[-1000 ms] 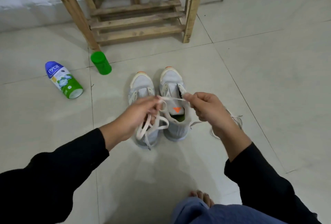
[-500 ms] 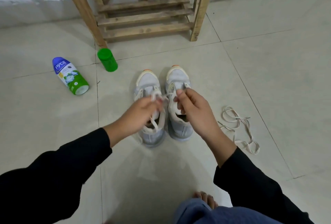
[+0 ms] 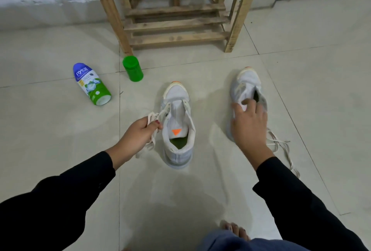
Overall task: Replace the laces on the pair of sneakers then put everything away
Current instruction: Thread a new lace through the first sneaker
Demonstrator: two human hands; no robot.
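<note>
tiled floor (image 3: 60, 150), wooden rack (image 3: 176, 21) standing at its far edge against the wall. black sleeves come in from the near edge. centre sneaker (image 3: 176, 96) upright mid-floor, toe to the rack, tongue pulled open, eyelets look bare. right sneaker (image 3: 248, 82) well apart from it toward the right edge, blurred, slightly tilted. right hand (image 3: 249, 126) grips it, thumb on its left side, fingers curled over the collar. left hand (image 3: 138, 136) just left of the centre sneaker, pinching a bunched lace (image 3: 152, 117) between thumb and fingers, ends hanging down. bottle (image 3: 91, 86) lying on its side toward the left edge, green jar (image 3: 133, 69) by the rack's front left leg. loose lace (image 3: 285, 146) on the floor beside the right wrist.
</note>
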